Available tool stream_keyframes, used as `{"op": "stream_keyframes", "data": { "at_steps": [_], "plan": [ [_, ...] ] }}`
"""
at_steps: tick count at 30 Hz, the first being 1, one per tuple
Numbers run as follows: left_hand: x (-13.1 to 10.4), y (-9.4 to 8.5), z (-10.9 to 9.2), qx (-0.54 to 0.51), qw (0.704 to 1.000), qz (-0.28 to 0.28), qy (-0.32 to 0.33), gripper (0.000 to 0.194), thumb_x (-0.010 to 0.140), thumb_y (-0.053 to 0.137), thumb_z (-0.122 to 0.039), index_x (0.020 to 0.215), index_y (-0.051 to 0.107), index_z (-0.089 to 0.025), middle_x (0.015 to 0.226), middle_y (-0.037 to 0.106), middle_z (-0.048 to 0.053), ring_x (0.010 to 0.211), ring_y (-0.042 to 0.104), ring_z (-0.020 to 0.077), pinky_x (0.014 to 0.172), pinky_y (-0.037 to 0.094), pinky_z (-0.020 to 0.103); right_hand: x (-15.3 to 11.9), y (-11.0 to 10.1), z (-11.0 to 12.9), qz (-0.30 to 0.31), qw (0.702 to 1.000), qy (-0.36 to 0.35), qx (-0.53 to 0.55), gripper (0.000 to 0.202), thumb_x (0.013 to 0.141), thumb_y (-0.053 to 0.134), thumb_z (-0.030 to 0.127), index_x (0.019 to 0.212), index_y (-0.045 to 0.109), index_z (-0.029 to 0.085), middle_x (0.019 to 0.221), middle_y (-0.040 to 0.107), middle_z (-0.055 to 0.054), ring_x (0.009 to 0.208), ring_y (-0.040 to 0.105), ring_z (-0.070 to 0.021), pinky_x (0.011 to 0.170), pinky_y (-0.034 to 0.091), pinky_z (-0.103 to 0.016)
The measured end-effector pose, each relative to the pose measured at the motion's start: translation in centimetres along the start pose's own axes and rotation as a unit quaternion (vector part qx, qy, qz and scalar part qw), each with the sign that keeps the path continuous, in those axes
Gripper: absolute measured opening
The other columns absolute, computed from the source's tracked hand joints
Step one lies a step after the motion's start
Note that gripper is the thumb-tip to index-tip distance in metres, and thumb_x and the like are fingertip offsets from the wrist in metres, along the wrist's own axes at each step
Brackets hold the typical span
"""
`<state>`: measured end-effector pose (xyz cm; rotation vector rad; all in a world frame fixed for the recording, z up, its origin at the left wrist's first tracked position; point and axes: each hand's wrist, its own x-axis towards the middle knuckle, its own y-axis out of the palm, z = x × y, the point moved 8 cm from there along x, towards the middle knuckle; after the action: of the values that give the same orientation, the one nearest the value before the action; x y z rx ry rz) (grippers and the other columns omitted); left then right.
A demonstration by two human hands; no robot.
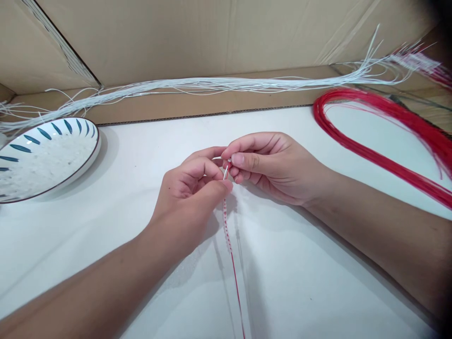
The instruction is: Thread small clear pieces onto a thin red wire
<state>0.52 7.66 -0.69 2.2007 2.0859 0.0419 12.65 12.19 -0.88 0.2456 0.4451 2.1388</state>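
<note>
Below both hands, a thin red strand (236, 282) runs toward the body, its upper stretch lined with small translucent pieces (226, 221). The left hand (187, 188) pinches the strand's upper part between thumb and forefinger; that grip seems best firm and close to the tip, so nothing slips. Just beside it, the right hand (278, 165) pinches a small pale bit, too hidden to identify; light, steady fingertips should suit it. Beyond the left hand sits a patterned plate (78, 172), beyond the right a red bundle (367, 157), and farthest, white cords (212, 84).
</note>
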Motion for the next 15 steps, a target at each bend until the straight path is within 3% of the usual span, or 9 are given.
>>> {"op": "stream_keyframes", "data": {
  "at_steps": [7,15],
  "plan": [
    [-0.02,-0.03,0.08,0.003,1.0,-0.002,0.0,0.02,0.08,0.069,-0.013,0.062,0.066,-0.021,0.127,0.069,0.002,0.113,0.066,0.0267,0.093,0.05,0.045,-0.01,0.08,-0.09,-0.005,1.0,0.012,0.006,0.01,0.079,0.087,0.022,0.083,0.08,0.017,0.072,0.074,0.001,0.063,0.068,-0.0081,0.064,0.061,-0.02],
    [0.09,-0.02,-0.16,0.014,1.0,-0.01,0.008,0.019,0.078,0.07,-0.011,0.062,0.066,-0.021,0.123,0.069,0.002,0.106,0.068,0.0227,0.089,0.055,0.039,-0.14,0.11,-0.02,-0.007,1.0,0.006,-0.009,0.01,0.079,0.087,0.021,0.083,0.078,0.017,0.074,0.074,0.0,0.065,0.067,-0.0091,0.065,0.061,-0.022]
  ]
}}
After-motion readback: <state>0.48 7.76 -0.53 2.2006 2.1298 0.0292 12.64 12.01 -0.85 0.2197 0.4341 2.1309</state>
